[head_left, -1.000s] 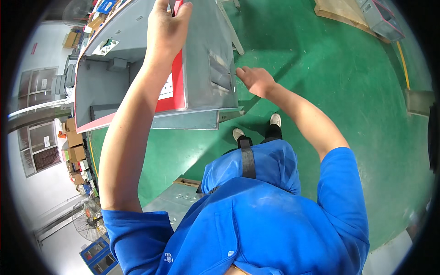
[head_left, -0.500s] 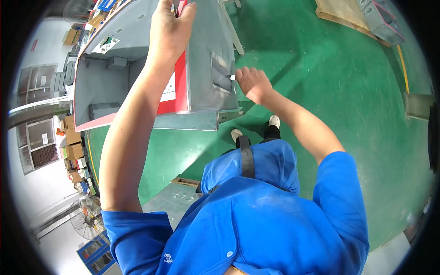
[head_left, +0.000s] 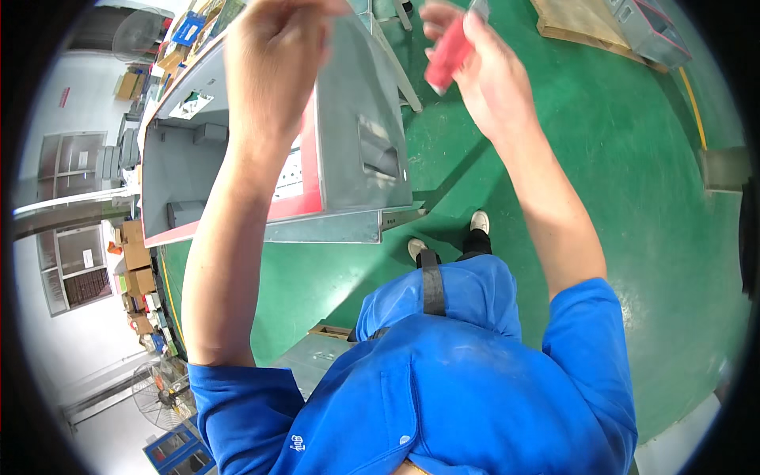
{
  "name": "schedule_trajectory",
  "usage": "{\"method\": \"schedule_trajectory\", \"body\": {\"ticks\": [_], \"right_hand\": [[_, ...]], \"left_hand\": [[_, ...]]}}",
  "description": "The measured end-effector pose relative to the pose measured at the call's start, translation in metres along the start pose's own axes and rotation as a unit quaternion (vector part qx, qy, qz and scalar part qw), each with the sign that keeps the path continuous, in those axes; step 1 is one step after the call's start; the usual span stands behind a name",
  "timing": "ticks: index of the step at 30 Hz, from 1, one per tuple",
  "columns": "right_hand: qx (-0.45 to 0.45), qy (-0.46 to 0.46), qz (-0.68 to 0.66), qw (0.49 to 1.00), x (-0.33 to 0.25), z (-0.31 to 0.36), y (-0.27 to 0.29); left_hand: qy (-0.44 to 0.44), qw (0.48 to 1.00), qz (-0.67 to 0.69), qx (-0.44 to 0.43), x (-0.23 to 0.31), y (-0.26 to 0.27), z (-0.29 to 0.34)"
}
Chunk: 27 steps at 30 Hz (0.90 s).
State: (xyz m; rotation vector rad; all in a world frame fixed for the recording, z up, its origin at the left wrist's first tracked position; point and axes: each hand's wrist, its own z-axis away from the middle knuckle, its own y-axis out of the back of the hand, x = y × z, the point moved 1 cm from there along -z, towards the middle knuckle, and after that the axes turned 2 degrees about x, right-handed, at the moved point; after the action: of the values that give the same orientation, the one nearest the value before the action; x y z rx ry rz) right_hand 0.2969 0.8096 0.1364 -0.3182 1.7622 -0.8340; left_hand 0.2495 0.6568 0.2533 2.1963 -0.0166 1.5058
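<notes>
- Green floor (head_left: 665, 237) spreads under everything, with a yellow line (head_left: 694, 111) along its right side.
- Against the white wall at left are windows, a stack of cardboard boxes (head_left: 136, 245) and a wire-caged fan (head_left: 161, 393).
- Gray metal cabinet (head_left: 360, 87) with a red-edged front fills the upper left; its compartment (head_left: 190, 158) is open, and a shallow recess (head_left: 378, 149) marks its near side.
- White sheet (head_left: 290, 176) with dark marks shows on the front, partly behind the left forearm.
- Left hand (head_left: 279, 59) is blurred in front of the cabinet's upper part, its fingers bent; whether they grip anything, I cannot tell.
- Right hand (head_left: 484, 70) is raised beside the cabinet, apart from it, thumb and fingers clamped on a red tool (head_left: 450, 57) with a metallic end.
- Red tool sits tilted above the floor, right of the cabinet.
- Wooden board (head_left: 582, 32) lies at upper right, near a gray, red-edged box (head_left: 651, 36).
</notes>
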Motion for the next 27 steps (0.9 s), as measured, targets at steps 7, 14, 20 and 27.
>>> {"method": "schedule_trajectory", "body": {"ticks": [7,14,20,27], "right_hand": [[-0.019,-0.012,0.028,0.999,-0.022,-0.015,-0.038],[0.026,0.208,0.218,0.953,-0.019,0.027,-0.039],[0.07,0.208,0.249,0.943,-0.027,0.019,-0.05],[0.042,0.152,0.346,0.925,-0.005,0.054,0.035]], "left_hand": [[0.122,0.964,0.14,-0.188,0.003,-0.043,0.003],[0.103,0.976,0.176,-0.079,-0.009,-0.053,-0.001],[0.081,0.985,0.151,-0.024,-0.004,-0.067,0.004],[-0.109,0.987,-0.103,0.06,-0.02,0.015,-0.026]]}}
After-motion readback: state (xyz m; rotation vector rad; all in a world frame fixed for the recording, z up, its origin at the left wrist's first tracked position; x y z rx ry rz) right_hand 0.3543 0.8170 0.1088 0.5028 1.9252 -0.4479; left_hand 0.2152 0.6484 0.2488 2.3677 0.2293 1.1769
